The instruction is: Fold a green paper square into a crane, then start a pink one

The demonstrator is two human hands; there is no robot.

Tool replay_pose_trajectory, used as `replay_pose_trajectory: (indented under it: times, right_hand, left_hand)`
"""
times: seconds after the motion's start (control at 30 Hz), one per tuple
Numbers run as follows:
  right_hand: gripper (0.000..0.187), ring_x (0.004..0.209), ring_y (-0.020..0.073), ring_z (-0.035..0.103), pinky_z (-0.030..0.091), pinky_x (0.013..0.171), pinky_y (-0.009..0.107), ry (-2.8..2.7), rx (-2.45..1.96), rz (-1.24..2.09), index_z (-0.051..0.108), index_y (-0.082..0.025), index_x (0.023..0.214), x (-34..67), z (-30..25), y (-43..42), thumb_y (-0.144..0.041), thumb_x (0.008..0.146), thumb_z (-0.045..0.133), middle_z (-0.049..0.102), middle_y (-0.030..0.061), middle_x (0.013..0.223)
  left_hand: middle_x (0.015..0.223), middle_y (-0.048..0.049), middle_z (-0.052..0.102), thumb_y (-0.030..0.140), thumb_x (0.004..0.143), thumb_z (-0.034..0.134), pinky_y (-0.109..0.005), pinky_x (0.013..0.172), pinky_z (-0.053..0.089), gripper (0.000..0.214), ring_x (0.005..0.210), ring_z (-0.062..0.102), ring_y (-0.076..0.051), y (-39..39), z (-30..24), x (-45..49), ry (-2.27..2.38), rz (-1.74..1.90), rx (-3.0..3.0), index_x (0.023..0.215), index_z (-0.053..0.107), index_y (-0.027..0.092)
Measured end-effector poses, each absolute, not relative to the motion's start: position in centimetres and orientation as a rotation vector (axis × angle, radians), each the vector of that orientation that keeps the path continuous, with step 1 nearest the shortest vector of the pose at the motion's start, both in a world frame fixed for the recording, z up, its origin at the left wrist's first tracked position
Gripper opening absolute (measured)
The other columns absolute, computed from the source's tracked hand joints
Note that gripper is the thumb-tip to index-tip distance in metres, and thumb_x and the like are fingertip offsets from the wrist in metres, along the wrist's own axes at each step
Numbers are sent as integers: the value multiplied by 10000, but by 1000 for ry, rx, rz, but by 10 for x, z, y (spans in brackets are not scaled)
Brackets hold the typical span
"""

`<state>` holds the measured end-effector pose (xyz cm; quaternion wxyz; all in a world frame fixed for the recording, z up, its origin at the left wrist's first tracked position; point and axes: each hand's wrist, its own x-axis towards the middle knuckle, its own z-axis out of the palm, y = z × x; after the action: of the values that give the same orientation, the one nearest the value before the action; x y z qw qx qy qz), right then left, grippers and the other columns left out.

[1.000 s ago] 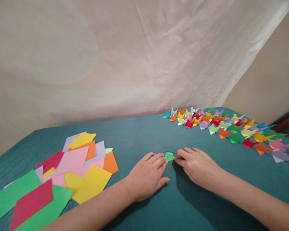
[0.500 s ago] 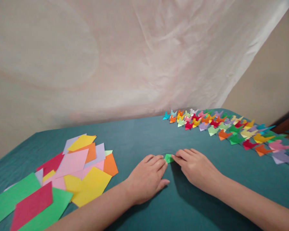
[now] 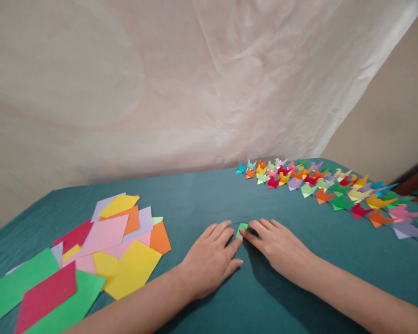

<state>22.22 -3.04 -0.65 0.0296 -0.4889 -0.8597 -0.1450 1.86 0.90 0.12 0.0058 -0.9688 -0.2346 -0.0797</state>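
A small piece of folded green paper (image 3: 242,227) lies on the teal cloth between my two hands. My left hand (image 3: 210,263) rests flat on its left side, fingers spread, with the index fingertip at the paper's near edge. From the right, my right hand (image 3: 277,242) has its thumb and fingers closed on the paper. Those fingers hide the paper's right part, so its full folded shape cannot be made out.
Loose sheets of coloured paper, among them a yellow sheet (image 3: 135,266) and a pink sheet (image 3: 106,234), overlap at the left. Rows of small folded paper birds, including an orange bird (image 3: 323,195), stand along the right. A pale cloth (image 3: 160,83) hangs behind the table.
The green paper has turned and less of it shows. My right thumb has moved left across its near edge, and the left hand's middle fingers have drawn back from it.
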Motion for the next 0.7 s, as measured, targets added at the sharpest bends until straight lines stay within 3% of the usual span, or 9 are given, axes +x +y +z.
replay_pose_trajectory:
  times: [0.23, 0.7]
  right_hand:
    - [325, 848, 210, 525, 388, 682, 330, -2659, -1522, -429, 537, -173, 1148, 222, -7, -31, -104, 832, 499, 572, 69, 953]
    - [307, 828, 200, 525, 390, 685, 324, -2633, -1499, -449, 534, -161, 1132, 222, -8, -31, -87, 840, 475, 557, 68, 929]
  left_hand:
    - [1022, -71, 516, 433, 864, 491, -399, 881, 384, 421, 967, 480, -233, 1, 8, 19, -804, -174, -3025, 1242, 461, 250]
    - [1033, -82, 504, 481, 863, 464, -394, 868, 368, 481, 973, 460, -240, 3, 5, 21, -836, -184, -2995, 1265, 441, 217]
